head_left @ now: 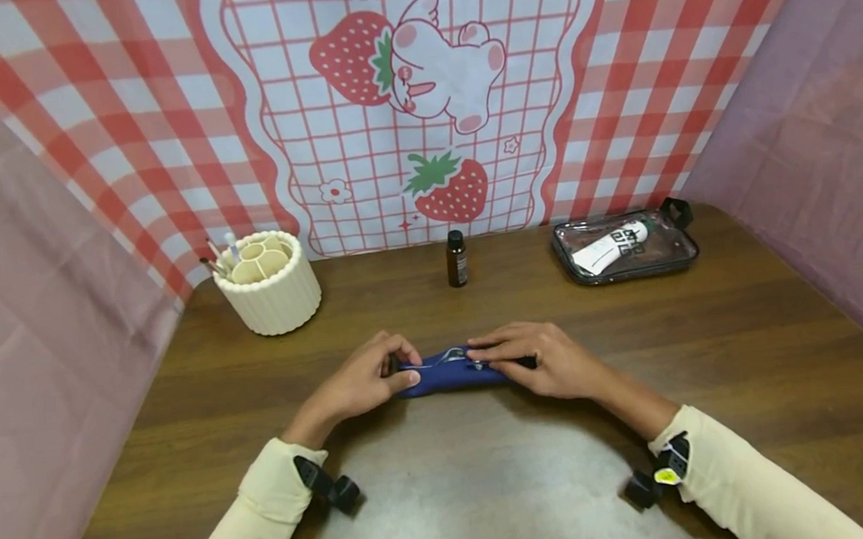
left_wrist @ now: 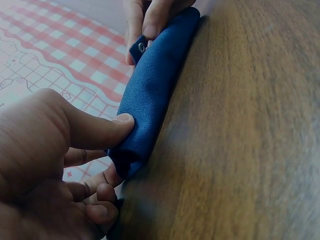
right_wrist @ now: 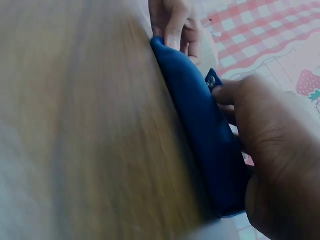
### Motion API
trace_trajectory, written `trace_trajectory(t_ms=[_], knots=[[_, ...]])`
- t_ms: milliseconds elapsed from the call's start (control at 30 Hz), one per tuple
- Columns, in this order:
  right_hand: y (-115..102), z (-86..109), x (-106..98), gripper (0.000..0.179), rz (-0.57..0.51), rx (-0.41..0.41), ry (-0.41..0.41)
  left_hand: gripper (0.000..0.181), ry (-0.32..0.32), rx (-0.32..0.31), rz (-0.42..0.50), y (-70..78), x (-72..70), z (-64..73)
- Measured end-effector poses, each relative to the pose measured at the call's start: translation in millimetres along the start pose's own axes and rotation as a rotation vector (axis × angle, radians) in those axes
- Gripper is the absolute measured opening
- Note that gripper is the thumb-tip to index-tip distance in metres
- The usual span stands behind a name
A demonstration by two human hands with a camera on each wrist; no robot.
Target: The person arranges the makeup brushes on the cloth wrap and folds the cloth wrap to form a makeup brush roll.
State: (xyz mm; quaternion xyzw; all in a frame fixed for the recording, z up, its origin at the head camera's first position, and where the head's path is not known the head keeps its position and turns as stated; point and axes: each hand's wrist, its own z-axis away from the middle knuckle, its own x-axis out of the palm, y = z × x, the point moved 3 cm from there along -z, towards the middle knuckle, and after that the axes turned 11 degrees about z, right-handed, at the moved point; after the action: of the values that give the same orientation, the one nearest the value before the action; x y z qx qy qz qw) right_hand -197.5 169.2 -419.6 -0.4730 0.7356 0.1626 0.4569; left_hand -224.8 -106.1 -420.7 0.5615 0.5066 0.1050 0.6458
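A long blue fabric pouch [head_left: 450, 377] lies across the table in front of me. My left hand [head_left: 367, 378] pinches its left end, the thumb on the near side and fingers behind, as the left wrist view also shows. At the right end, my right hand [head_left: 554, 361] holds the pouch near a small tab with a metal snap [right_wrist: 211, 81]. A thin, shiny curved piece [head_left: 451, 354] shows along the pouch's upper edge between the hands; its kind cannot be told. The pouch's inside is hidden.
Behind the pouch stands a small dark bottle [head_left: 457, 261] with a black cap. A cream ribbed organizer [head_left: 271, 293] with a few slim sticks is at the back left. At the back right lies a clear black-edged case [head_left: 666, 251] with a white tube [head_left: 599, 252]. Cloth walls surround the table.
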Motion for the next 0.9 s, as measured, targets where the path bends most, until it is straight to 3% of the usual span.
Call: trace_trajectory(t_ms=[200,333,700,900], knots=[[2.2,3.2,-1.6,0.038,-0.019,-0.053,-0.045,0.013,-0.004,-0.009,0.005,-2.1,1.0,-0.8],[2.3,3.6,-1.8,0.036,-0.040,-0.070,-0.014,0.012,-0.007,-0.024,0.011,-2.9,0.6,-0.9],[1.5,-0.9,2.4,0.025,-0.147,0.123,0.071,0.011,-0.006,-0.040,0.011,-0.4,-1.3,-1.2],[4.0,-2.5,3.0,0.022,-0.194,0.191,0.026,0.012,-0.004,-0.034,0.018,-0.9,-1.0,-1.4]])
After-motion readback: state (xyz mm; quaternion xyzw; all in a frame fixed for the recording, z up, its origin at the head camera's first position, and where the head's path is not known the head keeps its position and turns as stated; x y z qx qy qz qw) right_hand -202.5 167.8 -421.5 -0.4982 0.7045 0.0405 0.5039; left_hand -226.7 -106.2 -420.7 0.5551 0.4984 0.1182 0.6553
